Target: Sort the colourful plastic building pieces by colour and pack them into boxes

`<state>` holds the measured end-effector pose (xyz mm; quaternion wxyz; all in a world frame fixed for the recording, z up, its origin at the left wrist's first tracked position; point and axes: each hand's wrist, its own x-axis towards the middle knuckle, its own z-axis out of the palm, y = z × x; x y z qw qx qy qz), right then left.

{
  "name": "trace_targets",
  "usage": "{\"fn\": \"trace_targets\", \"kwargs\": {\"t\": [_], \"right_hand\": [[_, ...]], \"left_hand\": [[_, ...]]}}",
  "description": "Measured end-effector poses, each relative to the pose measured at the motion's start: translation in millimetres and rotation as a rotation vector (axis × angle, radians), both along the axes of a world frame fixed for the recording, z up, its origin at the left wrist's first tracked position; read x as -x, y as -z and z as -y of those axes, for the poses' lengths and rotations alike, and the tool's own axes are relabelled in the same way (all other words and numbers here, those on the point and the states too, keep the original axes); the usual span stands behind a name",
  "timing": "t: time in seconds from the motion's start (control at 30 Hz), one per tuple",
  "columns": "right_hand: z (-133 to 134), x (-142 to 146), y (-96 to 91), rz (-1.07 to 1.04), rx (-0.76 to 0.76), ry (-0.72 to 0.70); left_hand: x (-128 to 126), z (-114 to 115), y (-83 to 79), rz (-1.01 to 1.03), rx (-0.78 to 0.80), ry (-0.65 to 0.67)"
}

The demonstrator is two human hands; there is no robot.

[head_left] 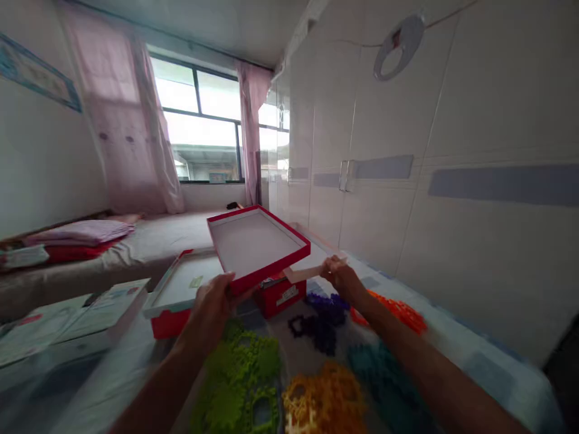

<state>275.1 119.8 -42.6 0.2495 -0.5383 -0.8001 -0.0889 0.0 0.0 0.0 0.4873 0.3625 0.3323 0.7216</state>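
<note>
White wardrobe doors (384,126) are lining the room. The left hand (212,301) is pinching a red-rimmed lid (257,238) near one corner, over a red box (283,300); the right hand (339,274) is pinching a pale cover (305,275). Gripped one-handed, the lid could be twisting loose or catching the cover.

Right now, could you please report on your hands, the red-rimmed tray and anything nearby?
Left hand gripping red-rimmed tray, tilted. Right hand pinching pale panel. Red box close below.

No text can be read: the pale label (287,295) on the small red box (268,306) is too blurred.
</note>
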Motion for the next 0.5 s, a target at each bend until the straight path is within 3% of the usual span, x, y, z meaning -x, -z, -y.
{"fn": "trace_targets", "kwargs": {"t": [0.13,0.23,0.5], "right_hand": [[-3,-54,2.9,0.008,0.028,0.082],[-15,-81,15.1,0.009,0.075,0.129],[-42,-101,56.1,0.007,0.188,0.196]], "left_hand": [[-11,-21,14.6,-0.036,0.015,0.116],[-20,-36,27.8,-0.04,0.04,0.162],[-27,-52,53.1,-0.128,0.149,0.11]]}}
